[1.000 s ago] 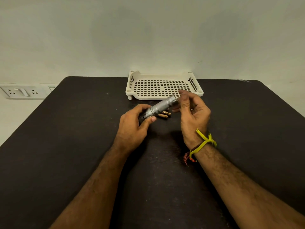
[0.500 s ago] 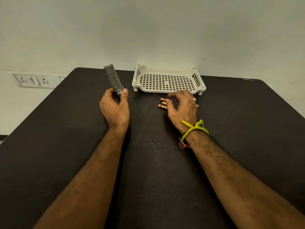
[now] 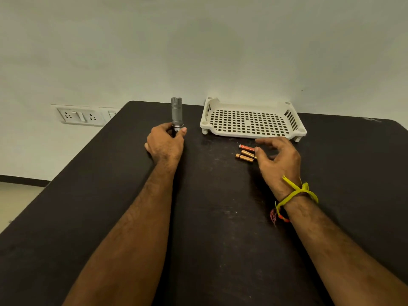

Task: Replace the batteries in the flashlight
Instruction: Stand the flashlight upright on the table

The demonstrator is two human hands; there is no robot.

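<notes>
I count one silver metal cylindrical flashlight point(image 3: 176, 111), three small copper-coloured cylindrical batteries point(image 3: 246, 152), and one white perforated plastic tray point(image 3: 249, 133) on the black tabletop point(image 3: 88, 206). My left hand point(image 3: 165, 143) grips the flashlight by its lower end, fingers and thumb curled round it, so the body stands upright at the table's far left, well apart from the batteries. The three batteries lie side by side on the table just in front of the tray, one redder than the other two. My right hand point(image 3: 278, 159) hovers at their right ends with fingers loosely spread and bent; the thumb tip sits against them, but I cannot tell whether it presses. A yellow cord wristband point(image 3: 297, 193) is tied round that wrist, with a red thread just below it. One white wall socket panel point(image 3: 80, 115) sits left of the table.

Compared with half a second ago, the flashlight has gone from leaning left to upright, and the right hand has drawn back to the right, uncovering the batteries.
</notes>
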